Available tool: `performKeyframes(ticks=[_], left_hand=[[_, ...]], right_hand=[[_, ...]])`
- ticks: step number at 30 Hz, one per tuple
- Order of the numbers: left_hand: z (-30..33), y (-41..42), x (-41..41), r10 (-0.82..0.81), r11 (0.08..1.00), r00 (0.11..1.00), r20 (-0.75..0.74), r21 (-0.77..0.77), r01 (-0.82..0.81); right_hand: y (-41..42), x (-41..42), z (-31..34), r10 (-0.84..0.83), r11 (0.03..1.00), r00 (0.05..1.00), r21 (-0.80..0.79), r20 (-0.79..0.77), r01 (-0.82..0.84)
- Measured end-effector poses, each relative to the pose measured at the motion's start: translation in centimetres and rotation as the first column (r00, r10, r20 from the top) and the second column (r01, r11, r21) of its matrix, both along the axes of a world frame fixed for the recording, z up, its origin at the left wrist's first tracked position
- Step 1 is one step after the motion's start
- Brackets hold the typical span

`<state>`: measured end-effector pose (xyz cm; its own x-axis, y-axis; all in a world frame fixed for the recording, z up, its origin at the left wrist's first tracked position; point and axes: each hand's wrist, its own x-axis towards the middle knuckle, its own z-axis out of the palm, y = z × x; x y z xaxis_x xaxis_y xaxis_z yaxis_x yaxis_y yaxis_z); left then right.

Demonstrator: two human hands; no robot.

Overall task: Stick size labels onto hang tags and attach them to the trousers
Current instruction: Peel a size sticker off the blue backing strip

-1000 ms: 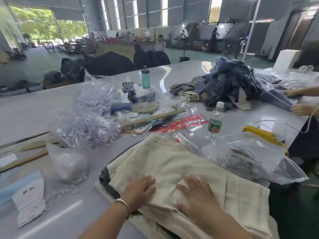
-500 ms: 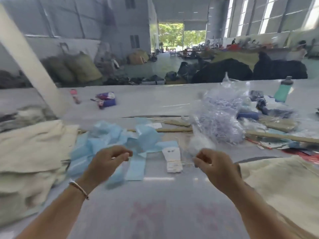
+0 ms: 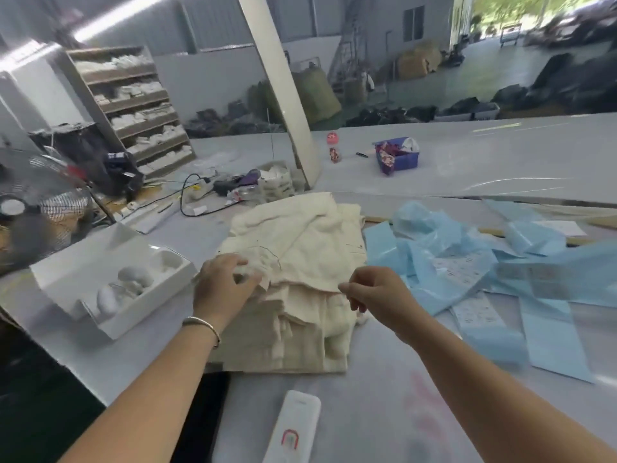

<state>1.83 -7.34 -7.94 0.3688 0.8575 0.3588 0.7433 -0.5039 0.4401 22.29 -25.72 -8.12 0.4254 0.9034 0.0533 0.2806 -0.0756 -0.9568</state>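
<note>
Trousers (image 3: 300, 248) stacked lengthwise toward viewer; both hands pinch top layer.

White box (image 3: 113, 289), blue bin (image 3: 397, 158).

Grey table (image 3: 467, 168) under cream trousers (image 3: 300, 248), blue strips (image 3: 444, 248).

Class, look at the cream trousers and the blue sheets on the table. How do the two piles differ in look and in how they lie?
The trousers are cream cloth; the blue sheets are glossy pale blue strips. The trousers sit in one folded stack; the sheets lie scattered and crumpled across the table. The left hand and the right hand are at the trousers; neither hand touches the sheets. Both piles rest on the same table, side by side.
</note>
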Motion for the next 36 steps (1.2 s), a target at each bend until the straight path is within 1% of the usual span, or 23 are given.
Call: performKeyframes(ticks=[1,2,4,5,6,8,10,12,14,16,18,21,24,27,28,29,30,31,32,33,34,35,36], left_hand=[[-0.2,1.4,0.7,-0.029,1.0,0.997,-0.067,0.005,0.03],[-0.4,2.7,1.6,-0.062,0.998,0.984,-0.167,-0.03,0.058],[-1.0,4.8,3.9,-0.117,0.985,0.907,-0.405,-0.163,0.054],[-1.2,5.6,4.9,-0.136,0.976,0.861,-0.489,-0.214,0.033],[-1.4,6.3,5.8,-0.144,0.971,0.83,-0.539,-0.237,0.014],[-1.4,7.6,7.3,-0.138,0.975,0.799,-0.585,-0.222,0.006],[-0.8,9.0,8.4,-0.165,0.98,0.74,-0.652,-0.193,0.048],[0.3,10.5,8.9,-0.243,0.966,0.673,-0.699,-0.235,0.105],[1.9,12.2,8.9,-0.341,0.927,0.658,-0.671,-0.355,0.119],[3.1,13.8,8.2,-0.407,0.878,0.693,-0.596,-0.464,0.116],[3.7,15.0,7.1,-0.405,0.875,0.735,-0.543,-0.463,0.141],[4.1,16.5,6.3,-0.255,0.956,0.825,-0.505,-0.26,0.136],[6.2,17.3,6.6,-0.101,0.995,0.913,-0.396,-0.06,0.084],[10.2,16.1,7.0,-0.075,0.995,0.971,-0.228,0.046,0.088],[11.7,15.2,7.2,-0.099,0.991,0.979,-0.176,0.067,0.112],[13.0,13.9,7.4,-0.136,0.986,0.98,-0.143,0.074,0.148],[13.9,12.4,7.7,-0.19,0.978,0.974,-0.124,0.066,0.199],[14.1,10.4,8.0,-0.256,0.964,0.96,-0.115,0.039,0.262],[13.6,8.2,8.2,-0.347,0.936,0.93,-0.123,0.009,0.351],[12.5,5.8,8.2,-0.473,0.88,0.865,-0.166,-0.037,0.474],[10.9,3.5,7.9,-0.619,0.785,0.754,-0.22,-0.144,0.602],[9.3,1.5,7.2,-0.751,0.659,0.62,-0.228,-0.322,0.68],[7.6,0.2,6.3,-0.846,0.512,0.506,-0.169,-0.523,0.681]], right_hand=[[1.3,-0.5,-0.2,-0.001,1.0,1.0,-0.025,-0.002,0.001],[2.4,-0.8,-0.4,-0.004,0.999,1.0,-0.045,0.002,0.004],[3.9,-1.2,-0.9,-0.015,0.997,1.0,-0.081,0.017,0.016],[4.4,-1.3,-1.1,-0.021,0.995,0.999,-0.098,0.028,0.024],[4.8,-1.2,-1.3,-0.026,0.993,0.999,-0.114,0.041,0.03],[5.4,-0.9,-1.5,-0.029,0.988,0.997,-0.147,0.069,0.039],[5.9,-0.4,-1.7,-0.045,0.984,0.996,-0.167,0.082,0.058],[6.2,0.1,-1.9,-0.07,0.982,0.995,-0.173,0.067,0.081],[6.5,0.4,-2.0,-0.088,0.979,0.995,-0.183,0.035,0.093],[6.7,0.4,-2.4,-0.089,0.977,0.996,-0.195,0.006,0.088],[7.1,0.2,-2.7,-0.079,0.975,0.997,-0.207,-0.003,0.076],[7.6,-0.1,-2.9,-0.044,0.97,0.999,-0.24,-0.016,0.039],[8.0,0.0,-3.2,-0.023,0.964,0.999,-0.264,-0.024,0.016],[8.3,0.4,-3.6,-0.023,0.956,1.0,-0.291,-0.003,0.021],[8.5,0.4,-3.6,-0.031,0.96,0.998,-0.279,-0.046,0.017],[8.8,0.4,-3.6,-0.042,0.971,0.985,-0.24,-0.165,0.002],[9.2,0.5,-3.6,-0.047,0.982,0.925,-0.188,-0.376,-0.027],[9.7,0.5,-3.4,-0.024,0.99,0.779,-0.121,-0.626,-0.067],[10.1,0.6,-3.3,0.036,0.994,0.582,-0.031,-0.813,-0.105],[10.5,0.7,-3.0,0.108,0.99,0.407,0.059,-0.907,-0.131],[10.7,0.9,-2.9,0.169,0.981,0.3,0.131,-0.939,-0.142],[10.9,0.8,-2.7,0.199,0.976,0.267,0.167,-0.943,-0.138],[11.1,0.6,-2.4,0.161,0.985,0.319,0.131,-0.934,-0.113]])
